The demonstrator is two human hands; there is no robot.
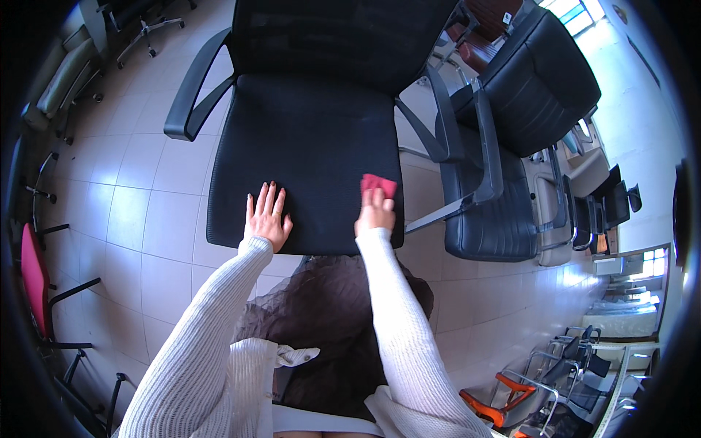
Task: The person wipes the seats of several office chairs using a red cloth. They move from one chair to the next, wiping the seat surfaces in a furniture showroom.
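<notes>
Straight before me stands a black office chair with a fabric seat [306, 142], a mesh backrest [339, 38] and two plastic armrests, the left armrest [191, 104] and the right armrest [443, 120]. My left hand [266, 219] lies flat near the seat's front left, fingers spread and holding nothing; a ring shows on one finger. Near the front right edge of the seat, my right hand [375, 212] presses a folded red cloth [380, 183] on the fabric. The fingers cover part of the cloth, and this hand is slightly blurred.
A black padded armchair [493, 202] stands close on the right, its armrest beside the office chair's. At far left is a red chair [35, 279]. Several metal-framed chairs [553, 372] stand at lower right. Pale tiles [170, 219] cover the floor.
</notes>
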